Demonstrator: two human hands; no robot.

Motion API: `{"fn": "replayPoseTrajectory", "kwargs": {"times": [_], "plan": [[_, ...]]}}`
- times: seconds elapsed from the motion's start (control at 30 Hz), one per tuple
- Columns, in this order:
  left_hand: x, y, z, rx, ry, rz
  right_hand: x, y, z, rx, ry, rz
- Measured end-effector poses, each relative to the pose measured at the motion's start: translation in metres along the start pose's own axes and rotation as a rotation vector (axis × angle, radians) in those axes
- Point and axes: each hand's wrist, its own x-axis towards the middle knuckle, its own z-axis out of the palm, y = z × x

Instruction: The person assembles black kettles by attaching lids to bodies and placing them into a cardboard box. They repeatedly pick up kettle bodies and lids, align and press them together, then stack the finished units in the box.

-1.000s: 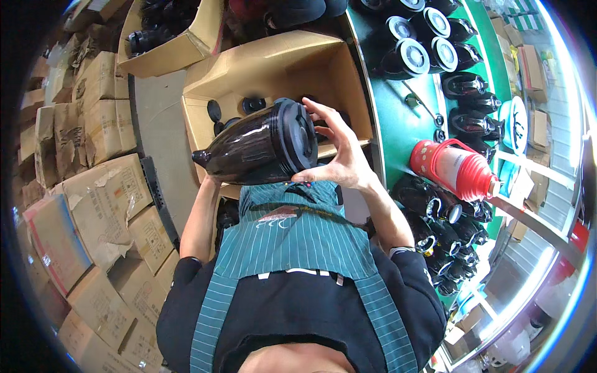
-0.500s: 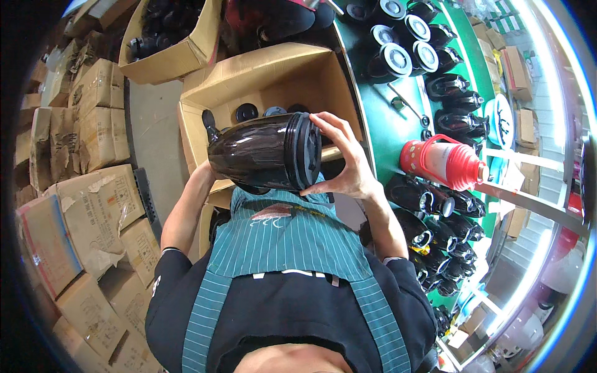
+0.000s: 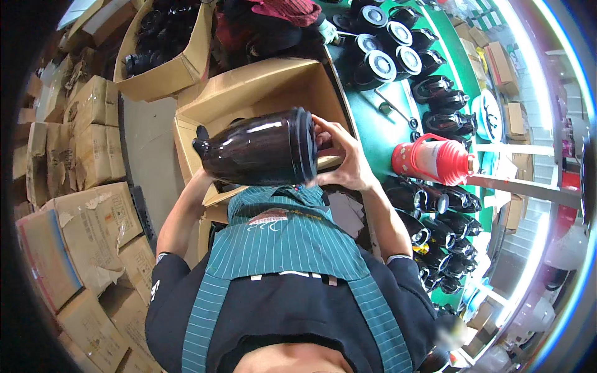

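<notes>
A glossy black vacuum jug (image 3: 252, 149) lies sideways in front of my apron, above an open carton. Its spout end points left, and its round ribbed base (image 3: 305, 147) faces right. My left hand (image 3: 206, 178) supports the spout end from below; the jug hides most of its fingers. At the other end my right hand (image 3: 348, 155) grips the base, fingers at the upper rim and thumb at the lower rim.
The open carton (image 3: 267, 78) stands beneath the jug. To the right, a green table (image 3: 370, 115) carries several black jugs and a red thermos (image 3: 432, 160). Another person's gloved hand (image 3: 328, 31) is at the table's far edge. Stacked cartons (image 3: 93, 217) line the left.
The jug has turned about its length, and its spout end now looks different. My right fingers have curled further around the base. A co-worker's gloved hand has come into view at the far edge.
</notes>
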Motion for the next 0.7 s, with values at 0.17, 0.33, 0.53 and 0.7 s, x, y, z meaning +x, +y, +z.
{"fn": "replayPoseTrajectory", "kwargs": {"times": [0.17,0.33,0.53,0.7], "plan": [[0.005,0.049,0.050,1.088,0.101,0.469,-0.009,0.013,0.007,0.242,-0.052,0.102],[-0.013,0.037,0.106,1.539,0.016,1.072,0.017,0.033,0.018,0.669,0.332,0.632],[-0.005,0.042,0.113,1.701,-0.273,1.466,0.025,0.040,0.016,0.459,0.381,0.551],[0.001,0.039,0.110,1.521,-0.148,1.408,0.019,0.020,0.031,0.377,0.536,0.309]]}}
